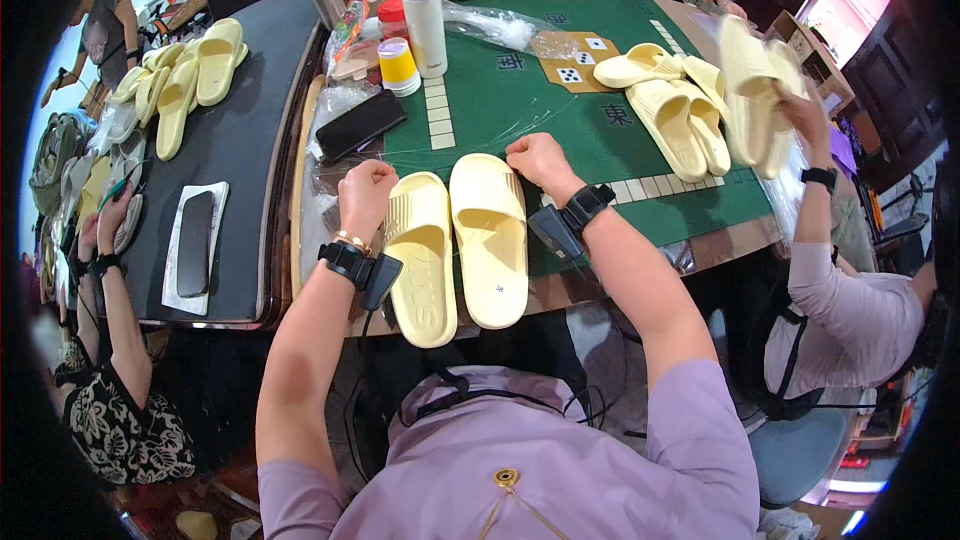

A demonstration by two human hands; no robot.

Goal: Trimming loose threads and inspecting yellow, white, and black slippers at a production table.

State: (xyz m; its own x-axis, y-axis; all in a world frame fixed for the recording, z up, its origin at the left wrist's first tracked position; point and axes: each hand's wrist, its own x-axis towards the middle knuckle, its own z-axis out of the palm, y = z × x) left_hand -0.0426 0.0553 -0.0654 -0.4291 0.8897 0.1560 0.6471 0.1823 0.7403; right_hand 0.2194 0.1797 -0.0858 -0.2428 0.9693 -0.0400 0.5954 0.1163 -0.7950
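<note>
The green game table (pixel 560 110) fills the middle, with open felt beyond the hands up to the bottles. At its near edge 2 pale yellow slides (pixel 455 240) lie side by side, touching, heels overhanging the rim. The left hand (pixel 366 195) is curled into a fist at the left slide's toe, and the right hand (pixel 538 160) is fisted at the right slide's toe; they seem to pinch clear plastic film, hard to tell. A white flask (pixel 424 20), lid on, stands beside a yellow-capped jar (pixel 398 65). A dark phone (pixel 360 124) lies left.
</note>
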